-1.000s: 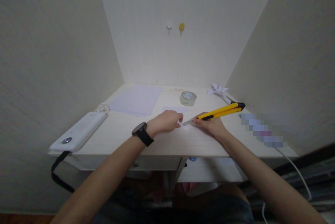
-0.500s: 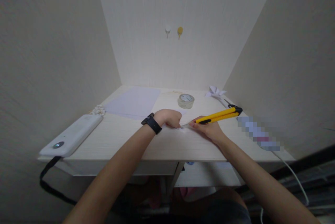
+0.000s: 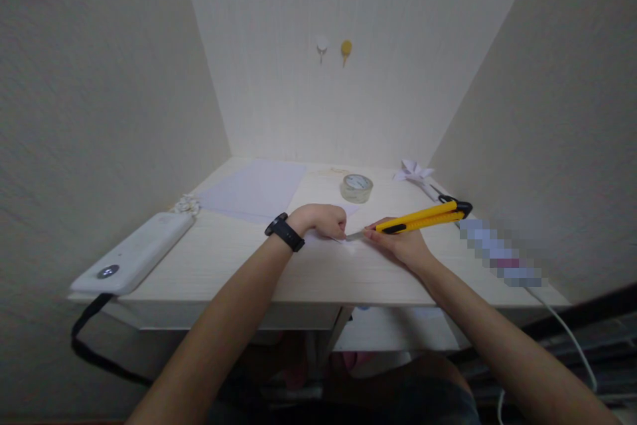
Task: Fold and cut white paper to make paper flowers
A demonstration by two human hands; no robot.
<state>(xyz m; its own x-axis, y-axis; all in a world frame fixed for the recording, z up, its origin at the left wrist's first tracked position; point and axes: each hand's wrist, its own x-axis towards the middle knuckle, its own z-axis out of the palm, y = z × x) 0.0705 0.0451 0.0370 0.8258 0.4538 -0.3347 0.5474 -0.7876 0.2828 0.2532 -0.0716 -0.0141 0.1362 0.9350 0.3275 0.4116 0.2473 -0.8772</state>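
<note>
A yellow and black utility knife [image 3: 423, 217] is gripped in my right hand [image 3: 404, 247], its blade out and pointing left. The blade's tip is close beside the fingertips of my left hand [image 3: 326, 219]. With fingers curled, my left hand bears on a small piece of white paper [image 3: 314, 238] on the desk. Most of this paper is hidden beneath the hand, so I cannot tell whether the blade touches it. A black watch [image 3: 284, 231] is on my left wrist.
Behind my hands stands a roll of clear tape [image 3: 357, 188]. White paper sheets [image 3: 253, 187] lie at the back left of the desk [image 3: 239, 272]. A folded paper flower [image 3: 414, 171] and scissors [image 3: 442, 198] are at right, near a blurred strip [image 3: 497, 256]. A white device [image 3: 134, 252] lies left.
The camera view has shifted slightly. Both hands stay nearly in place, with the knife still in my right hand and its blade beside my left fingers.
</note>
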